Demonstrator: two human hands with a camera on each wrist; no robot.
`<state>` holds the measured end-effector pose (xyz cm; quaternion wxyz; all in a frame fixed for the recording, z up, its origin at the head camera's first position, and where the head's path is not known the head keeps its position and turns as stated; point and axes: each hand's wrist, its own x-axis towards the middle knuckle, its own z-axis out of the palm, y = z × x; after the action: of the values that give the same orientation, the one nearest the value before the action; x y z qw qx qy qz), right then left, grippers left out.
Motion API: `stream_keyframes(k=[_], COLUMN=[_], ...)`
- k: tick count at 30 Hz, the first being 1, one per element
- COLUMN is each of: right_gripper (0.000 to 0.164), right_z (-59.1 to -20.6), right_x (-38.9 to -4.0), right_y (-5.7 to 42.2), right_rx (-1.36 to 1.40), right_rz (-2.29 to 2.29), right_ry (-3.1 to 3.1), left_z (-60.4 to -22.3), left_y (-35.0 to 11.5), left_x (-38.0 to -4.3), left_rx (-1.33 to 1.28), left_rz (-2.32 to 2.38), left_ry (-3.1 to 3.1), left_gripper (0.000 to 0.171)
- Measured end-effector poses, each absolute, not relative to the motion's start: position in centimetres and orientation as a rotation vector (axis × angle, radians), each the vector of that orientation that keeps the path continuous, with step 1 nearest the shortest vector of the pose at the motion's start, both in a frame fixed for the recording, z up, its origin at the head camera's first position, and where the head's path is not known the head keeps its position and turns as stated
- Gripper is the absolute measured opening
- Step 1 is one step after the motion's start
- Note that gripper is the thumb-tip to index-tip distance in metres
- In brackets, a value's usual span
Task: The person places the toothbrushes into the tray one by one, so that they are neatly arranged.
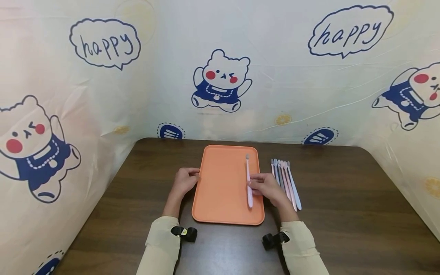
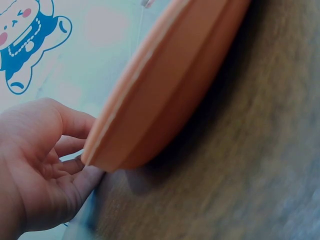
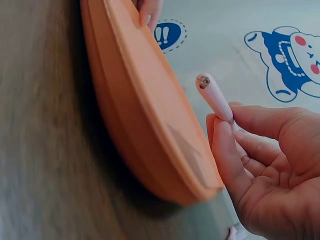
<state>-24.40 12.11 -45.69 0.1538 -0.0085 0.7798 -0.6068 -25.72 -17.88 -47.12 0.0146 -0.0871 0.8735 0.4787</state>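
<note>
A pale pink toothbrush (image 1: 249, 193) is pinched between the thumb and fingers of my right hand (image 1: 269, 188), over the right side of an orange tray (image 1: 223, 183). Its head points away from me, and in the right wrist view the rounded end of the handle (image 3: 215, 95) faces the camera. My left hand (image 1: 185, 180) is at the tray's left edge; the left wrist view shows thumb and fingers (image 2: 75, 122) around the rim. Several toothbrushes (image 1: 291, 183) in blue, grey and pink lie side by side right of the tray, partly behind my right hand.
The tray lies flat on a dark wooden table (image 1: 343, 206). A pale printed curtain (image 1: 275, 95) with bear drawings stands behind the table and along both sides. Black wrist cameras are strapped over both sleeves (image 1: 161, 240).
</note>
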Motion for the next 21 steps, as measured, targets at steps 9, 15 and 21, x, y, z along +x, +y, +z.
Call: stream_keyframes(k=[9,15,21], right_gripper=[0.037,0.036,0.035], right_z=[-45.7,-46.1,-46.5], right_x=[-24.7,-24.9,-25.3], right_y=[10.4,9.3,7.9], right_rx=[-0.04,-0.056,-0.035], right_rz=[-1.75,-1.77,-1.802], right_ry=[2.201,2.186,2.134], left_z=[-47.1,-47.3,-47.3], left_y=[-17.8,-17.9,-18.0], left_x=[-25.7,-25.8,-25.8], left_rx=[-0.275,-0.267,-0.271], left_rz=[1.491,1.494,1.503], left_ry=[2.721,2.727,2.712], left_gripper=[0.035,0.034,0.035])
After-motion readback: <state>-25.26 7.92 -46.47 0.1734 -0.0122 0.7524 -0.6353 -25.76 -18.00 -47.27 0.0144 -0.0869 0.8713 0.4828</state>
